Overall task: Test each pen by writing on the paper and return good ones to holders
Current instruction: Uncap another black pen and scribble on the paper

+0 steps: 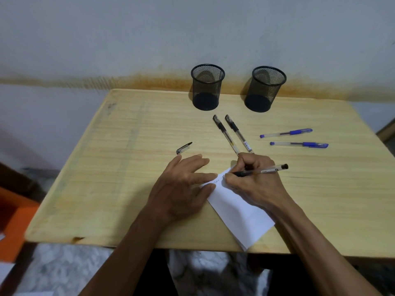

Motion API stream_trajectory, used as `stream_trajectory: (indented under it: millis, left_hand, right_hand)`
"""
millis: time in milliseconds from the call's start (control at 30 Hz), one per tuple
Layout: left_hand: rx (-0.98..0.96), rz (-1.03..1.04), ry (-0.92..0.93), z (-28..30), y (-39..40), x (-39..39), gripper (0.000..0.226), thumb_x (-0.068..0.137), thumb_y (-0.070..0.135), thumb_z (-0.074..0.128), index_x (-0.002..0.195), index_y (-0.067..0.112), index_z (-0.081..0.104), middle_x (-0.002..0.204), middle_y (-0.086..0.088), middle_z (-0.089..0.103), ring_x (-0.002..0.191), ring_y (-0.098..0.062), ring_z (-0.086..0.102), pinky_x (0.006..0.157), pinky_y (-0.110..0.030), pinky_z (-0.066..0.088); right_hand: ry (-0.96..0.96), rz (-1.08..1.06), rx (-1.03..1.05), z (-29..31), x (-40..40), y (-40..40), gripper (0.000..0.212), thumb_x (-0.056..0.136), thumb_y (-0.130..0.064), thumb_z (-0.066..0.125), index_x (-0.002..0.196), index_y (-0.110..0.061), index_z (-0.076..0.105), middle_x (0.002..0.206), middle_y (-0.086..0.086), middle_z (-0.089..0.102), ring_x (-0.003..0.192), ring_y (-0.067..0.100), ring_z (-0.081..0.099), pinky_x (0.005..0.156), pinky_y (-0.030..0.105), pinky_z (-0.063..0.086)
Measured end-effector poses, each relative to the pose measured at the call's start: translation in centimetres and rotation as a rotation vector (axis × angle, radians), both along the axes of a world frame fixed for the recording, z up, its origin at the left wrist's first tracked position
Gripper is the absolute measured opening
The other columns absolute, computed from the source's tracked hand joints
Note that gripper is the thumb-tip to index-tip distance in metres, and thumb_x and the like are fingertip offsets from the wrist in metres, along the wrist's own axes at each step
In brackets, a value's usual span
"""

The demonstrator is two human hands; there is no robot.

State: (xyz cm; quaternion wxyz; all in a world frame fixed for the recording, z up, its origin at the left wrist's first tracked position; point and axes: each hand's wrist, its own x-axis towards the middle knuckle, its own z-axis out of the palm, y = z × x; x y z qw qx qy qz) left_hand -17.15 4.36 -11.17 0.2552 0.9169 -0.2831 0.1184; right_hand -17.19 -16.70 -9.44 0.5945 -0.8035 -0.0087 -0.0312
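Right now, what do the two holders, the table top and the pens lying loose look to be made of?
Left holder and right holder: black wire mesh, probably metal, since the wall shows through the walls. Table: pale wood or wood-look laminate, matt, with grain lines; which one is unclear. Black pens and blue pens: clear plastic barrels, the ink tubes visible inside.

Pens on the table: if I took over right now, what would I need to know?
Right hand is writing on the paper with an uncapped black pen. Left hand holds the paper flat. Its cap lies left of the hands. Two black pens and two blue pens wait capped on the table. Both mesh holders are empty. Left: judge this pen, recap it, test the other four.
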Motion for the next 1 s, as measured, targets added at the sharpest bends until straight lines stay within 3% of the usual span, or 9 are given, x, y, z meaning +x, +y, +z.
stream_trajectory:
  millis: [100,233,467,633,1000]
  left_hand:
    - [-0.002,-0.001,0.002,0.0,0.0,-0.1,0.029,0.088,0.043,0.057,0.105,0.03,0.076,0.131,0.001,0.066,0.13,-0.018,0.055,0.107,-0.051,0.041]
    - [-0.012,0.001,0.008,0.0,0.0,-0.1,0.029,0.088,0.043,0.056,0.105,0.03,0.076,0.131,0.001,0.066,0.131,-0.017,0.055,0.108,-0.051,0.04]
    - [-0.015,0.007,0.012,0.1,-0.1,-0.2,0.03,0.088,0.043,0.056,0.105,0.03,0.077,0.131,0.001,0.066,0.13,-0.018,0.055,0.109,-0.051,0.04]
    - [-0.028,0.014,0.004,0.0,0.0,-0.2,0.029,0.087,0.043,0.057,0.104,0.031,0.077,0.131,0.002,0.066,0.13,-0.017,0.055,0.108,-0.052,0.041]
    - [-0.03,0.01,-0.008,-0.1,0.0,-0.1,0.028,0.088,0.043,0.057,0.105,0.031,0.076,0.131,0.001,0.066,0.131,-0.017,0.055,0.108,-0.052,0.041]
  right_hand:
    - [-0.003,0.011,0.001,0.2,-0.1,0.0,0.021,0.06,-0.012,0.073,0.059,-0.004,0.053,0.056,0.026,0.057,0.049,0.036,0.052,0.045,0.052,0.045]
    - [-0.016,0.004,0.005,0.5,-0.3,0.0,0.019,0.063,-0.008,0.073,0.061,-0.003,0.054,0.054,0.023,0.058,0.048,0.027,0.053,0.044,0.049,0.046]
    - [-0.009,0.0,-0.007,0.5,-0.3,-0.2,0.02,0.063,-0.004,0.073,0.06,-0.003,0.053,0.054,0.024,0.056,0.048,0.031,0.051,0.044,0.049,0.045]
    - [-0.045,-0.033,-0.072,1.1,-0.6,0.1,0.018,0.069,0.009,0.074,0.063,0.004,0.058,0.056,0.021,0.061,0.049,0.016,0.053,0.047,0.033,0.044]
    - [-0.006,-0.036,0.018,0.9,-0.5,0.0,0.022,0.068,0.01,0.073,0.062,0.002,0.054,0.057,0.029,0.057,0.05,0.024,0.051,0.047,0.041,0.044]
